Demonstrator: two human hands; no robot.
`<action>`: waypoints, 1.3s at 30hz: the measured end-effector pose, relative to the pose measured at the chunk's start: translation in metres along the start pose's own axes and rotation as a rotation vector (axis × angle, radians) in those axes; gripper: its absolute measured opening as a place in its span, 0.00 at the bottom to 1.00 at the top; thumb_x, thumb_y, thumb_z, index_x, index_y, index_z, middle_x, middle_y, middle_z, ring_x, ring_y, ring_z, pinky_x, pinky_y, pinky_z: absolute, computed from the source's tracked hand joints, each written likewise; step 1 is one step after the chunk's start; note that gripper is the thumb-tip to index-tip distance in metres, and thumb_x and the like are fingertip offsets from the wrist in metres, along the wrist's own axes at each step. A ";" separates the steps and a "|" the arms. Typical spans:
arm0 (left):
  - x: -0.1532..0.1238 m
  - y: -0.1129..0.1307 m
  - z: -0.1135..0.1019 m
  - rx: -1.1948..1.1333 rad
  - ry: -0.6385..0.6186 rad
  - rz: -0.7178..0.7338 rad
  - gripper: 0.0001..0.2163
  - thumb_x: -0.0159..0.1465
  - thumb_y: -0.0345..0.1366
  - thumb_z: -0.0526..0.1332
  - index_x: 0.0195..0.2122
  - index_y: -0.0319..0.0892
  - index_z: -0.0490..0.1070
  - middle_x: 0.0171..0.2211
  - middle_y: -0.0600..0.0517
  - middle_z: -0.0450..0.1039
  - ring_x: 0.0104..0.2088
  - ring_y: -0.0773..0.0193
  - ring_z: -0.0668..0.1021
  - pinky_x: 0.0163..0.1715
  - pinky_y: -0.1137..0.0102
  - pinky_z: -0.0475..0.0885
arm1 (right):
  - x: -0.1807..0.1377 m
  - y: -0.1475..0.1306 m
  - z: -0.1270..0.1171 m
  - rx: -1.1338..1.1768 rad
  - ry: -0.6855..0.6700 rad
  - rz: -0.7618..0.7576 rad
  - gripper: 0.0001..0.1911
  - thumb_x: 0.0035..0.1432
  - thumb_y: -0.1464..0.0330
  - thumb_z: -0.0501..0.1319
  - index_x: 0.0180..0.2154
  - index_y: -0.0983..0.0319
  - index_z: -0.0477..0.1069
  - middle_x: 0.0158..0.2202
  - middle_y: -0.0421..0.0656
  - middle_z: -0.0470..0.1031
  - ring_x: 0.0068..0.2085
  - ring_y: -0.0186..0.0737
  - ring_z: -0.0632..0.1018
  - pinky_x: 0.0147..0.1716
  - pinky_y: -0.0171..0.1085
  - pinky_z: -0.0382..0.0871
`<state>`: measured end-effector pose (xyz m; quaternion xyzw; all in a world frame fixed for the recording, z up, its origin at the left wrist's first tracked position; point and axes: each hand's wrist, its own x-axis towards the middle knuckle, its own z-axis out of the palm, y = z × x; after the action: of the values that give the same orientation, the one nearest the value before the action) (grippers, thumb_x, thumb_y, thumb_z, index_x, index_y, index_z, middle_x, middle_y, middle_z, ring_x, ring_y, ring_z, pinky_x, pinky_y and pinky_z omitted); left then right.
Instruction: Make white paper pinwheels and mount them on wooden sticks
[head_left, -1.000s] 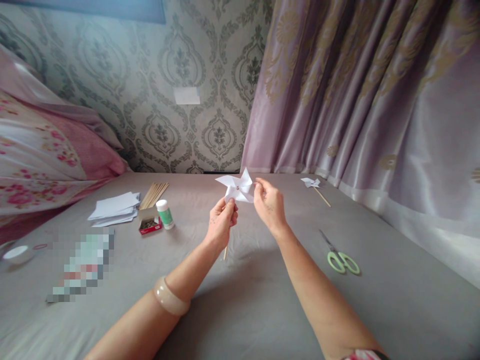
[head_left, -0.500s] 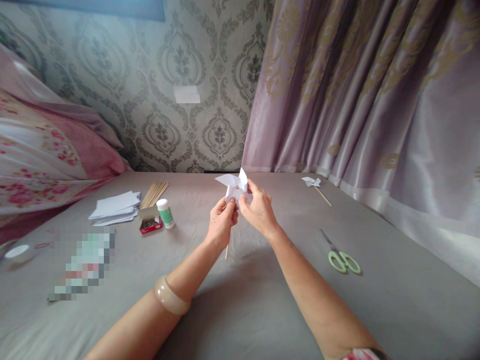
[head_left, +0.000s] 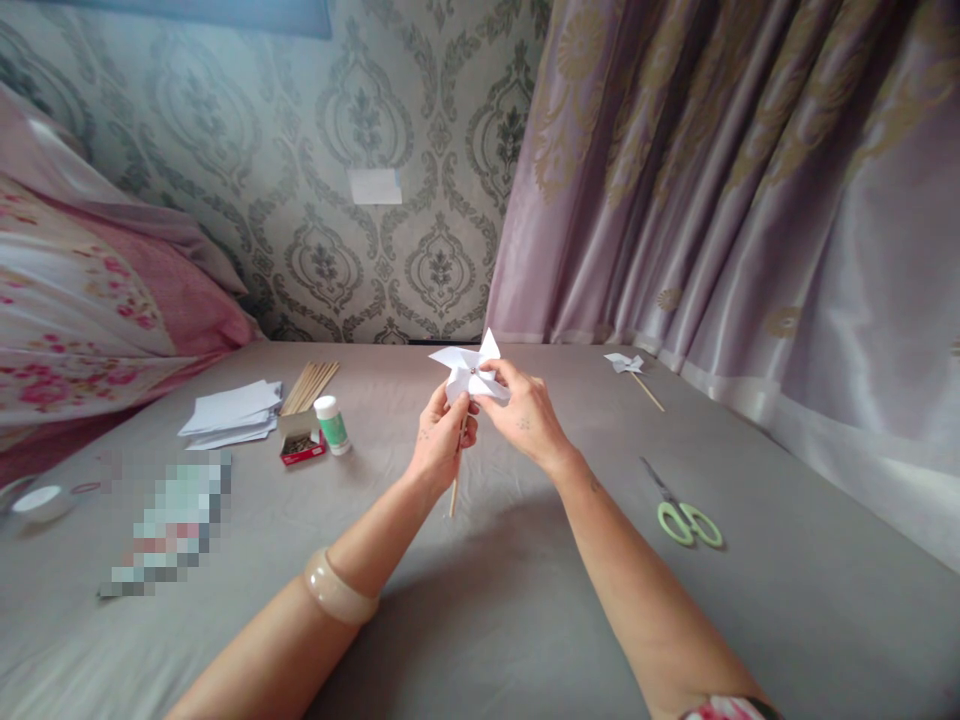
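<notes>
A white paper pinwheel [head_left: 459, 366] on a thin wooden stick [head_left: 454, 490] is held upright over the grey bed sheet [head_left: 487, 600]. My left hand [head_left: 437, 440] is closed round the stick just below the paper head. My right hand [head_left: 523, 413] pinches the pinwheel's right blades near its centre pin. The stick's lower end hangs below my left hand.
On the left lie a stack of white paper sheets [head_left: 231, 413], wooden sticks [head_left: 310, 383], a red box of pins [head_left: 301, 441], a glue bottle [head_left: 331, 425] and a tape roll [head_left: 41, 502]. Green scissors [head_left: 686, 518] lie right. A second pinwheel [head_left: 628, 368] rests near the curtain [head_left: 735, 200].
My right hand has moved left from the pinwheel's outer blade tip to grip near its centre. The left hand has slid slightly up the stick.
</notes>
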<state>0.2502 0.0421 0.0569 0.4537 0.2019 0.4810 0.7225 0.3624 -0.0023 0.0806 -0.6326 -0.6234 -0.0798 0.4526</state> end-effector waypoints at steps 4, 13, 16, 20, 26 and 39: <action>0.001 0.005 -0.001 -0.062 -0.029 -0.075 0.21 0.54 0.55 0.62 0.36 0.41 0.68 0.24 0.54 0.68 0.17 0.73 0.67 0.14 0.77 0.54 | 0.000 0.001 0.001 -0.009 0.007 -0.014 0.10 0.53 0.70 0.63 0.40 0.57 0.71 0.40 0.42 0.79 0.42 0.43 0.77 0.45 0.41 0.66; 0.006 0.019 -0.002 -0.175 0.044 -0.181 0.18 0.63 0.49 0.55 0.35 0.37 0.71 0.21 0.53 0.68 0.18 0.70 0.70 0.16 0.76 0.61 | 0.001 -0.002 -0.001 0.006 -0.015 -0.035 0.08 0.52 0.68 0.65 0.37 0.58 0.71 0.38 0.41 0.79 0.41 0.42 0.77 0.43 0.39 0.65; 0.006 0.020 0.000 -0.193 0.043 -0.175 0.16 0.61 0.47 0.58 0.34 0.36 0.71 0.20 0.54 0.67 0.17 0.72 0.68 0.14 0.76 0.58 | 0.001 -0.002 -0.001 0.016 -0.009 -0.032 0.08 0.52 0.68 0.65 0.36 0.58 0.72 0.38 0.41 0.79 0.41 0.41 0.77 0.44 0.39 0.66; 0.005 0.020 0.001 -0.204 0.049 -0.176 0.16 0.59 0.47 0.61 0.33 0.37 0.70 0.20 0.54 0.66 0.16 0.73 0.67 0.13 0.77 0.56 | 0.001 -0.002 -0.002 0.012 -0.009 -0.031 0.05 0.53 0.66 0.64 0.35 0.58 0.72 0.37 0.41 0.79 0.41 0.41 0.77 0.44 0.39 0.66; 0.005 0.020 0.003 -0.211 0.067 -0.191 0.14 0.58 0.46 0.63 0.32 0.38 0.69 0.20 0.55 0.66 0.16 0.75 0.66 0.13 0.79 0.54 | 0.001 -0.004 -0.004 -0.026 -0.036 -0.055 0.03 0.55 0.66 0.64 0.32 0.58 0.75 0.35 0.41 0.78 0.39 0.40 0.77 0.41 0.37 0.65; 0.005 0.016 0.004 -0.226 0.105 -0.226 0.13 0.56 0.43 0.65 0.29 0.37 0.68 0.20 0.55 0.66 0.15 0.76 0.65 0.13 0.79 0.52 | 0.001 -0.003 -0.001 0.002 -0.025 -0.047 0.05 0.57 0.67 0.62 0.33 0.58 0.77 0.33 0.41 0.78 0.37 0.38 0.77 0.38 0.35 0.65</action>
<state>0.2474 0.0471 0.0732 0.3183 0.2338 0.4392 0.8069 0.3604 -0.0031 0.0835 -0.6182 -0.6436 -0.0819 0.4436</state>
